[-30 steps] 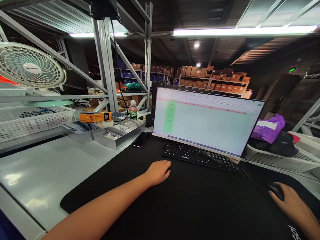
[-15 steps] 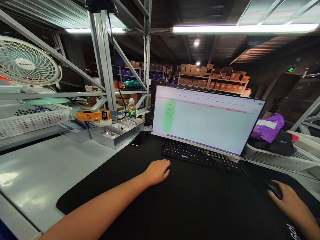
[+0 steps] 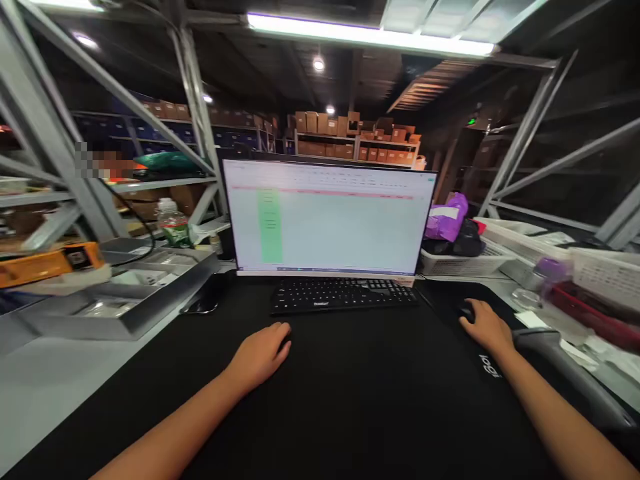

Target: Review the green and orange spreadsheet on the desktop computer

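My left hand [image 3: 260,355] rests on the black desk mat [image 3: 340,393], holding nothing, its fingers loosely bent and the thumb a little apart. Just beyond it lies a black keyboard [image 3: 345,297], which the hand does not touch. Over on the right, my right hand [image 3: 487,327] is wrapped round a black computer mouse [image 3: 467,311], mostly covered by the fingers. Behind the keyboard stands a monitor [image 3: 330,227] that shows a spreadsheet with a green column and a pink header row. A dark phone [image 3: 204,297] lies on the mat's left side.
At left are a grey divided tray [image 3: 135,320], an orange-yellow tool [image 3: 55,263] and a plastic bottle [image 3: 174,223]. A white basket [image 3: 465,265] with a purple bag [image 3: 447,217] stands at right. A dark grey handheld device [image 3: 570,373] lies beside my right forearm.
My view has turned to the right, so the monitor and desk items sit further left and more of the right side shows. Both hands keep their places on mat and mouse.
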The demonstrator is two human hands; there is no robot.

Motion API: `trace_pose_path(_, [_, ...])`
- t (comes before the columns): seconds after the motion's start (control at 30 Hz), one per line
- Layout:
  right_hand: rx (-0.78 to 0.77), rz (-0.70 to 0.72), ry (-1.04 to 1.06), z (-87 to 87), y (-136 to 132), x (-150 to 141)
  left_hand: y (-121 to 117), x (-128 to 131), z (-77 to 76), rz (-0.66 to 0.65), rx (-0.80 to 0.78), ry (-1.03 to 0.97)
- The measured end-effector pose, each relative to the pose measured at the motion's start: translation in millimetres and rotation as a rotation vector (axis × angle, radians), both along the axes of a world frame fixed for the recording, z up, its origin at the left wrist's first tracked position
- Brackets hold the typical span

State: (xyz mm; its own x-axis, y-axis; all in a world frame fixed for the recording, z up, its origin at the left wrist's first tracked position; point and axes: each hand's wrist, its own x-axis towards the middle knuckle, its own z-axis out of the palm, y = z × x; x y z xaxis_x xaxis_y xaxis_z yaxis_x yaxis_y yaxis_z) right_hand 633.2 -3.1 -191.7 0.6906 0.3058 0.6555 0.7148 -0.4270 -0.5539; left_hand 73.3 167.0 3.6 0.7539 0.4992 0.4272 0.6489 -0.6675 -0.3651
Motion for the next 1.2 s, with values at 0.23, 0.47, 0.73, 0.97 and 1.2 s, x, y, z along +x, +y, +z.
trace_pose_path(0.23, [0.026, -0.031, -0.064, 6.7, -2.2, -19.4, 6.0, -2.1, 0.0, 0.037, -0.027, 0.016])
trace_pose_path(0.47, [0.037, -0.005, -0.108, 5.2, -0.4, -18.8, 7.0, -1.9, 0.0, 0.026, -0.027, 0.014])
trace_pose_path(0.73, [0.016, -0.009, -0.1, 2.5, 2.4, -13.7, 4.3, -0.5, 1.6, 0.051, -0.039, 0.015])
trace_pose_path(0.97, [0.006, -0.007, -0.069, 8.2, -0.7, -21.9, 6.3, -0.6, 0.9, 0.025, -0.027, 0.017])
trace_pose_path(1.2, [-0.053, -0.017, 0.008, 21.0, -7.5, -35.3, 2.7, -0.5, 2.8, 0.02, -0.035, 0.008])
